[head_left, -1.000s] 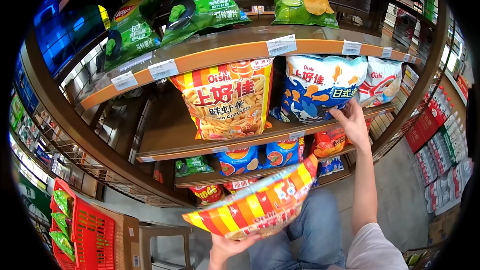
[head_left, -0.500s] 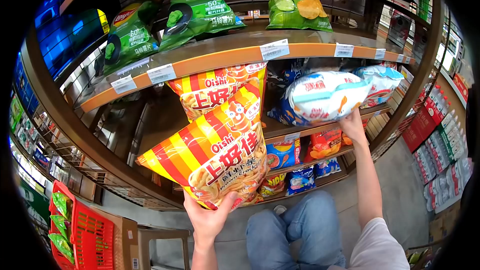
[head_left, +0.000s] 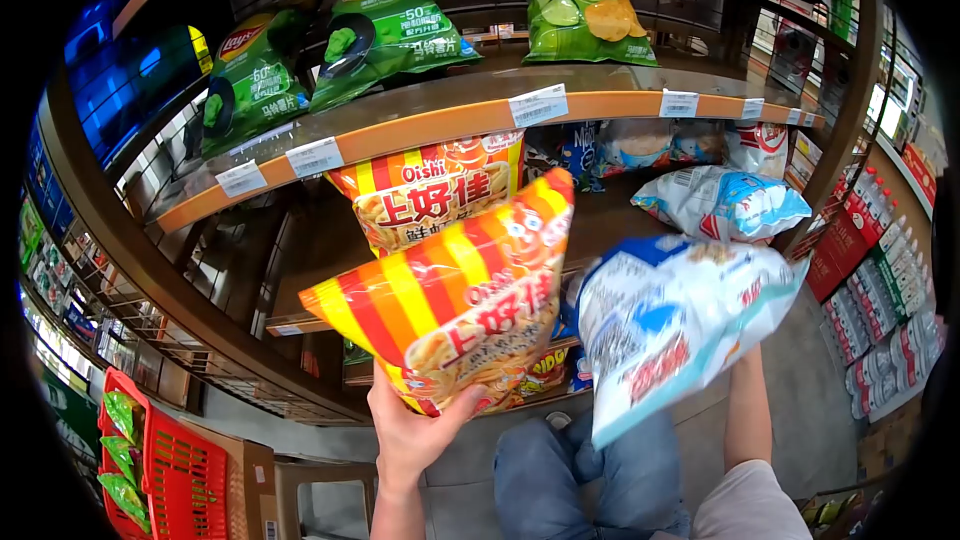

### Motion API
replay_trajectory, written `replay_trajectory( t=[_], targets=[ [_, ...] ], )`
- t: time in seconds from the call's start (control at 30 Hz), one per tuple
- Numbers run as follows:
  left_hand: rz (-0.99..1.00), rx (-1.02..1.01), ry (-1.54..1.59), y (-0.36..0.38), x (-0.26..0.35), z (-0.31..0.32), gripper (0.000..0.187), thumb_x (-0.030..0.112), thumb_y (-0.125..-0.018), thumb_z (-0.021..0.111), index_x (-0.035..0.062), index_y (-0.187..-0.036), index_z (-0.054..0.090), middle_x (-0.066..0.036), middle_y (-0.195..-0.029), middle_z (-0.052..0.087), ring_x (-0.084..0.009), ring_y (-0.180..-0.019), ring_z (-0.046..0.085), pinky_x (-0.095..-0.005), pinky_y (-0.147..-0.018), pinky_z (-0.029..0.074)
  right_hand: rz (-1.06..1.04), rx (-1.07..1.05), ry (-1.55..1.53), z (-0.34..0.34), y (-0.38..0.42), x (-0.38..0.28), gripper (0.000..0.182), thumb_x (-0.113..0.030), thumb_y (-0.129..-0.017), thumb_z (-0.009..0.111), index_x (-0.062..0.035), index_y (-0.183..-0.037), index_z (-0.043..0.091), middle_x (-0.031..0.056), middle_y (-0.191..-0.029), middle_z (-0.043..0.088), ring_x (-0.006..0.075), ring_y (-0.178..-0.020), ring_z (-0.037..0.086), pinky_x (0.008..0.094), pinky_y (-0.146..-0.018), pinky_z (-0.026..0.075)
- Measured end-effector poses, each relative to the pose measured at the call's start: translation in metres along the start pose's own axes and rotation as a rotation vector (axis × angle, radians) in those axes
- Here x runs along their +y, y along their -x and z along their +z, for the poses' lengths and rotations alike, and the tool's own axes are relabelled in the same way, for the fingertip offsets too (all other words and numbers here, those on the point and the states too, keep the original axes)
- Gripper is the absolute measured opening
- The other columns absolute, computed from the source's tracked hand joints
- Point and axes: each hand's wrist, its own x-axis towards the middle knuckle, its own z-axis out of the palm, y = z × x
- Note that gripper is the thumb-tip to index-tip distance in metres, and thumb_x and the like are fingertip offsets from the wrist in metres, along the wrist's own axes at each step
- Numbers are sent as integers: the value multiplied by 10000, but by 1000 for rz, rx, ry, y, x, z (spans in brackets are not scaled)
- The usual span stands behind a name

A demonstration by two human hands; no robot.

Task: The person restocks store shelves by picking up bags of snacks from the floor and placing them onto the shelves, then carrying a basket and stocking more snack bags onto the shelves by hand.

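My left hand point(head_left: 420, 432) grips the lower edge of a red-and-yellow striped Oishi bag of prawn crackers point(head_left: 470, 310), thumb on its front. A white and blue snack bag point(head_left: 680, 315), blurred and tilted, hangs in front of the shelf to the right. Behind it is my right hand point(head_left: 747, 365); its fingers are hidden, with only the wrist side showing, and it carries that bag. Another striped Oishi bag point(head_left: 420, 190) stands on the middle shelf behind the one I hold. A second white and light-blue bag point(head_left: 725, 202) lies on that shelf at the right.
Green Lay's bags point(head_left: 390, 40) rest on the upper shelf point(head_left: 420, 130), whose edge carries price tags. More snack bags sit lower down. A red basket point(head_left: 185, 470) holding green packets stands at lower left, beside a stool point(head_left: 320, 475). Bottled drinks point(head_left: 890, 310) are stacked at right.
The white and blue bag has come off the shelf, down and toward me, turning in my right hand. My left hand has shifted slightly right, with the striped bag tilting further.
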Motion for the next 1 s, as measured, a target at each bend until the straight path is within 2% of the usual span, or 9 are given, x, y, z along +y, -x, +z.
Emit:
replay_trajectory(
  t=[0.47, 0.53, 0.63, 0.77, 0.8, 0.83, 0.87, 0.93, 1.0],
  targets=[
    [329, -217, -57, -57, 14, 84, 668, 85, -710, 817, -51, -1257, 458, -166, -1057, 658, -237, -901, 689, -306, -752, 548, 73, 39, 53, -62, 98, -49, 441, -17, -725, 710, 23, -1135, 552, 81, -1099, 626, 170, -1019, 582, 321, -880, 464],
    [441, -197, 45, -64, -7, 104, 664, 60, -718, 794, -48, -1276, 450, -192, -1137, 621, -266, -1021, 651, -324, -840, 522, 79, 38, 58, -64, 106, -52, 451, -19, -717, 720, 23, -1134, 554, 80, -1099, 627, 171, -1020, 583, 323, -884, 464],
    [400, -208, 50, -75, -54, 129, 618, 56, -707, 762, -24, -1258, 493, -233, -1304, 504, -381, -1258, 469, -466, -1080, 334, 92, 29, 55, -64, 115, -54, 465, -22, -704, 734, 22, -1132, 558, 79, -1100, 629, 173, -1023, 584, 326, -890, 463],
    [415, -105, 23, -98, -45, 154, 532, 25, -733, 725, -7, -1219, 511, -238, -1240, 538, -441, -1222, 479, -511, -1049, 357, 106, -1, 49, -57, 117, -54, 484, -26, -688, 754, 20, -1130, 562, 77, -1100, 631, 175, -1026, 586, 330, -898, 461],
    [469, -64, -11, -104, -28, 155, 517, 16, -739, 716, -4, -1212, 510, -231, -1228, 544, -446, -1218, 479, -506, -1034, 370, 109, -12, 45, -55, 116, -53, 489, -27, -684, 759, 20, -1130, 564, 77, -1100, 631, 175, -1026, 586, 331, -900, 461],
    [652, 98, -274, -109, -20, 157, 416, 25, -791, 707, -65, -1136, 493, -180, -1029, 658, -278, -957, 655, -331, -847, 490, 111, -20, 43, -53, 115, -53, 494, -28, -680, 763, 20, -1129, 565, 76, -1100, 632, 176, -1027, 586, 332, -902, 461],
    [651, 98, -275, -111, -23, 161, 416, 25, -791, 707, -65, -1136, 493, -180, -1029, 658, -278, -957, 655, -331, -847, 490, 113, -28, 41, -50, 113, -52, 499, -29, -675, 768, 19, -1129, 566, 76, -1100, 632, 177, -1028, 587, 333, -904, 460],
    [175, -75, 82, -113, -31, 166, 418, 61, -809, 699, -62, -1132, 464, -203, -1027, 651, -315, -992, 647, -364, -856, 484, 122, -49, 39, -46, 113, -50, 509, -31, -667, 778, 19, -1128, 568, 75, -1100, 633, 178, -1029, 588, 335, -908, 460],
    [185, -95, -12, -120, -30, 168, 412, 99, -834, 684, -64, -1129, 448, -230, -1025, 645, -328, -987, 647, -371, -850, 486, 132, -74, 36, -41, 111, -49, 518, -33, -659, 788, 18, -1127, 571, 74, -1101, 634, 179, -1031, 588, 337, -912, 459]
  ],
)
